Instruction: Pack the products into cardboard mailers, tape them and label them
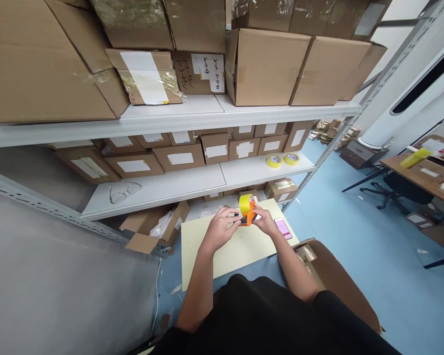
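Observation:
Above a pale yellow tabletop [207, 251], an orange tape dispenser [250, 217] carrying a roll of yellow tape [245, 203] is held up between my hands. My right hand [265, 221] grips the dispenser from its right side, fingers curled round it. On the other side, my left hand [222, 228] has its thumb and fingertips pinched together at the dispenser's dark front edge; what exactly lies between them is too small to make out. A phone [283, 229] with a lit pink screen rests on the tabletop, right of my right hand.
Ahead stands a metal shelf [192, 185] with many cardboard boxes. On it lie glasses [125, 192] and two yellow tape rolls [274, 160]. An open carton [155, 229] sits at left below; a large carton [340, 281] stands by my right arm. A desk [403, 165] is far right.

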